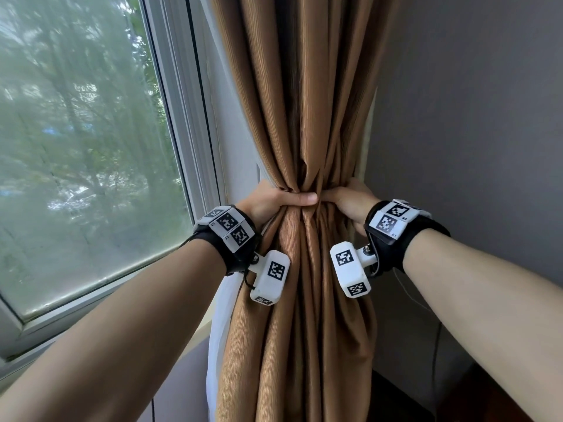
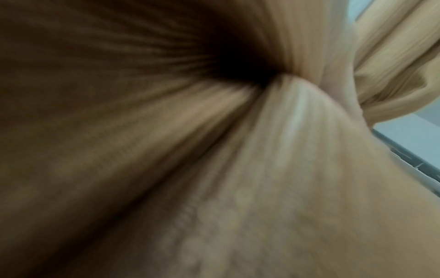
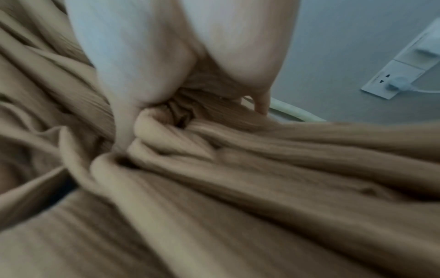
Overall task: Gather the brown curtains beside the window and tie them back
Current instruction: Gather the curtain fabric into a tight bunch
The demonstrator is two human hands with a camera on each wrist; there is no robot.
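Note:
The brown curtain [image 1: 307,95] hangs between the window and the wall, bunched into a narrow waist at mid-height. My left hand [image 1: 274,200] grips that waist from the left, thumb lying across the front. My right hand [image 1: 350,197] grips it from the right, its fingers hidden behind the folds. The two thumbs nearly meet at the front. In the right wrist view my right hand [image 3: 152,75] squeezes gathered curtain folds [image 3: 238,169]. The left wrist view is filled by blurred curtain fabric [image 2: 390,75]. No tie-back band is visible.
The window [image 1: 85,141] with its white frame [image 1: 195,117] lies to the left. A white sheer curtain [image 1: 219,330] hangs behind the brown one. A grey wall [image 1: 472,117] stands to the right, with a wall socket [image 3: 395,82] and plug on it.

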